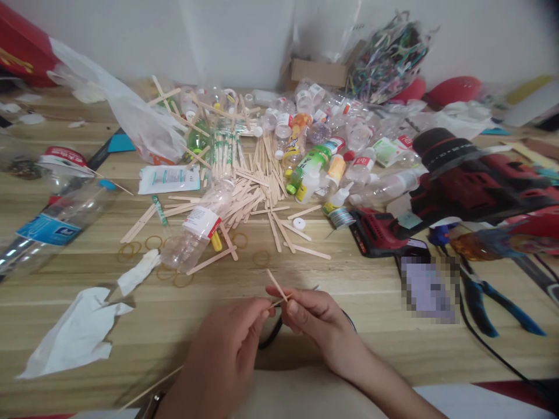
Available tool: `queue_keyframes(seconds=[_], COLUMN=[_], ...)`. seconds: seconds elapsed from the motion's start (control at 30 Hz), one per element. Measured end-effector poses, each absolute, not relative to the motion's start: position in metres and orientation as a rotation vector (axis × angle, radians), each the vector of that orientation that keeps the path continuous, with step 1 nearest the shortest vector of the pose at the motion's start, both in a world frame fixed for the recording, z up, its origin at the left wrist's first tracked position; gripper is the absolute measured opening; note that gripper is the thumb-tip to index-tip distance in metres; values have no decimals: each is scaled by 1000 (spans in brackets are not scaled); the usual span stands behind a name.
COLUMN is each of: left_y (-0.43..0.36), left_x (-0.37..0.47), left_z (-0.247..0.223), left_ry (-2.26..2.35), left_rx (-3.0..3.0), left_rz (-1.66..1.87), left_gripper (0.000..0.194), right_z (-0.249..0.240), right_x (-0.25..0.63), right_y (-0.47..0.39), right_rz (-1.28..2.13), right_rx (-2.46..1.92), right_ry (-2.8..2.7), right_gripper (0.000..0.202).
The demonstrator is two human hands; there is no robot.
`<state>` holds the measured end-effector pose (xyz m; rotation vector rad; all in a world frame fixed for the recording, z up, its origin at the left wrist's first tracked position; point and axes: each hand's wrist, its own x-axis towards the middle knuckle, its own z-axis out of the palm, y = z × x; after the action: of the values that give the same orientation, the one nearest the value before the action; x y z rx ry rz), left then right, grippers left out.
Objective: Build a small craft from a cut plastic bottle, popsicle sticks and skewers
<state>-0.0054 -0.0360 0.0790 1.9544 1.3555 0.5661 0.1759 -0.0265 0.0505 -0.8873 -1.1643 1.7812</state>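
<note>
Near the table's front edge, my right hand pinches a narrow wooden stick between thumb and fingers, its free end tilted up to the left. My left hand is closed beside it, the fingertips pinching a thin pale strip that runs across to the right fingers. Whether that strip is a second stick or a rubber band is not clear. A long thin skewer shows below the left wrist, its upper end hidden. Behind the hands lies a dark cable.
Wooden craft sticks lie heaped mid-table, beside many plastic bottles. An empty bottle lies near rubber bands. Torn tissue is at left. A red-black power drill and blue-handled pliers are at right.
</note>
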Motion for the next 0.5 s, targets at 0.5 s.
queue_keyframes(seconds=[0.5], left_y=[-35], left_x=[-1], left_z=[76], left_ry=[1406], left_rx=[2297], left_rz=[591], left_gripper=[35], right_z=[59], right_x=[168], right_y=[-33], right_rz=[1654], right_rx=[-1114], right_ry=[-1187], right_gripper=[51])
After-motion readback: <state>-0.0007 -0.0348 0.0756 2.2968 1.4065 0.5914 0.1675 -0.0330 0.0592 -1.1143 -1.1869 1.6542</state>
